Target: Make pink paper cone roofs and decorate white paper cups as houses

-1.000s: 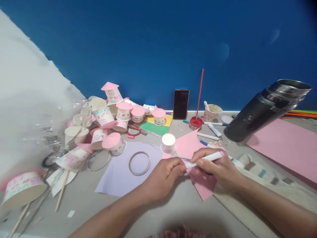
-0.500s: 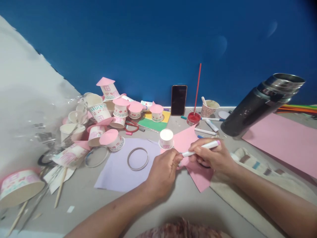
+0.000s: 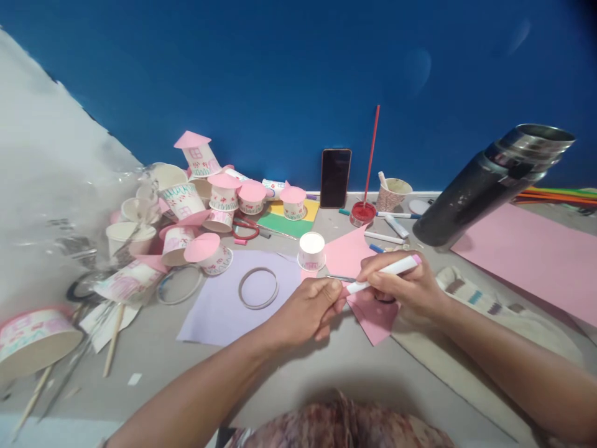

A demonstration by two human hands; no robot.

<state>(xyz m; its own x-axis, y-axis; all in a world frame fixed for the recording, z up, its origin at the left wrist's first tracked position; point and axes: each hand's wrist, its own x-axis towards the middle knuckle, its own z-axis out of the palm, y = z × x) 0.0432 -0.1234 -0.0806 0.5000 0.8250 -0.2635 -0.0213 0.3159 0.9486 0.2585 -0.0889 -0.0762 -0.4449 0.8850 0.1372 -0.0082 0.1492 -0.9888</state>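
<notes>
My right hand (image 3: 403, 286) grips a white marker (image 3: 392, 274) with a pink back end, holding it slantwise. At its lower left end the marker shows pink, and there the pinched fingers of my left hand (image 3: 312, 308) close on what looks like the marker's pink cap (image 3: 346, 291). Just beyond my hands, a small white paper cup (image 3: 311, 252) with pink drawing near its rim stands upside down. Cut pink paper (image 3: 347, 252) lies under and behind my hands, and scissors (image 3: 340, 278) rest on it, partly hidden.
Decorated paper cups with pink paper roofs (image 3: 224, 193) crowd the left. A ring (image 3: 258, 288) lies on purple paper (image 3: 209, 323). Behind are a phone (image 3: 336, 178), a red paint pot (image 3: 362, 214) and several markers. A dark flask (image 3: 459, 205) and a cloth (image 3: 471, 330) are at right.
My left fingers have shifted slightly and the marker's front end now shows pink at them, where white showed before. The whole view has shifted a little.
</notes>
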